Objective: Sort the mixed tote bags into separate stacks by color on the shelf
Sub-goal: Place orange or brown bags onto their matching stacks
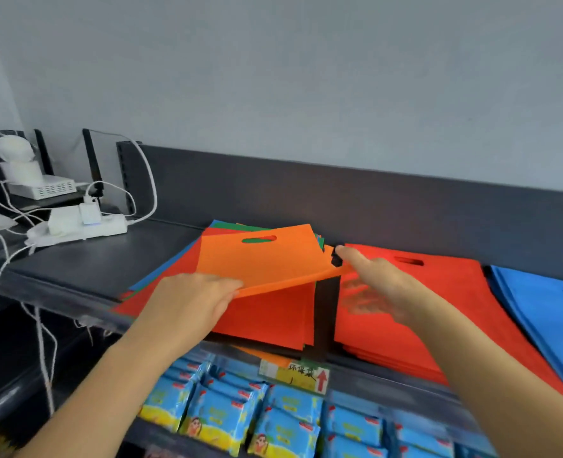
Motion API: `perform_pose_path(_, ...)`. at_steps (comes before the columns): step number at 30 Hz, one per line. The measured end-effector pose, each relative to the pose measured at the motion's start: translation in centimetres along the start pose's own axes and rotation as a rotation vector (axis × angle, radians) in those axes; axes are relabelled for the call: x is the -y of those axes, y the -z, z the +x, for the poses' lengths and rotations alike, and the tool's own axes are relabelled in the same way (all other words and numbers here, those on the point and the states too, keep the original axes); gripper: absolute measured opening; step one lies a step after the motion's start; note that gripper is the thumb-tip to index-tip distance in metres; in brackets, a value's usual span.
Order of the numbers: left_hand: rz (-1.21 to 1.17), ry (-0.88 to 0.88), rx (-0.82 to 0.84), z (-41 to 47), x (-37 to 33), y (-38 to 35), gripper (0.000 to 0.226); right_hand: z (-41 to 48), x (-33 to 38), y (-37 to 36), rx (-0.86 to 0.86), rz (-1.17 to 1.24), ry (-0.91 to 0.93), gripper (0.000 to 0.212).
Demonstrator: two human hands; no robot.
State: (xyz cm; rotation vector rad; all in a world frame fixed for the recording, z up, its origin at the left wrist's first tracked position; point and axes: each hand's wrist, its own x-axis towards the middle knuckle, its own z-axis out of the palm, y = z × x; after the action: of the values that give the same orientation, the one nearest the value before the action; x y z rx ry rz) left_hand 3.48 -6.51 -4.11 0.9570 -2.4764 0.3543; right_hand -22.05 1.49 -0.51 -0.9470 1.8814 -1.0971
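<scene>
At the far left of the dark shelf (91, 266) sits a white power strip (85, 229) with chargers and cables. Right of it lies the mixed pile (263, 322) of tote bags, a red one on top, with blue and green edges showing along its left and far sides. My left forearm reaches up from the near left, and my left hand (194, 302) pinches the near-left edge of an orange bag (267, 259), fingers over the edge and thumb beneath. That bag is lifted off the pile and tilted, its handle slot toward the back wall.

My right arm comes in from the near right. My right hand (372, 282) is at the bag's right corner, index finger stretched toward the wall; the lower fingers are blurred, so I cannot tell whether it grips the corner or only touches it. Under that hand lies the red stack (438, 309), and at the far right the blue stack (544, 302). Blue snack packets (227, 414) fill the tier below.
</scene>
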Motion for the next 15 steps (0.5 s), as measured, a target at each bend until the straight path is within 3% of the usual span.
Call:
perform_pose_path(1, -0.034, -0.046, 0.001, 0.1, -0.5, 0.1, 0.035, -0.2, -0.7, 0.0, 0.046, 0.042, -0.032, 0.038)
perform_pose_path(3, -0.084, -0.113, 0.059, 0.2, -1.7, -0.1, 0.034, 0.3, -2.2, 0.2, -0.044, -0.011, 0.023, 0.025)
perform_pose_path(5, -0.134, -0.112, 0.136, 0.4, -2.5, -0.8, 0.031, 0.5, -3.6, 0.6, -0.209, -0.073, 0.131, 0.033)
perform_pose_path(7, -0.195, -0.122, 0.096, 0.5, -2.9, -1.5, 0.034, 0.1, -4.4, 1.2, -0.314, -0.082, 0.205, 0.047)
perform_pose_path(15, -0.181, -0.288, -0.083, 3.4, -8.0, -2.9, 0.072, -3.4, -7.0, 7.5, -0.562, -0.176, 0.332, 0.049)
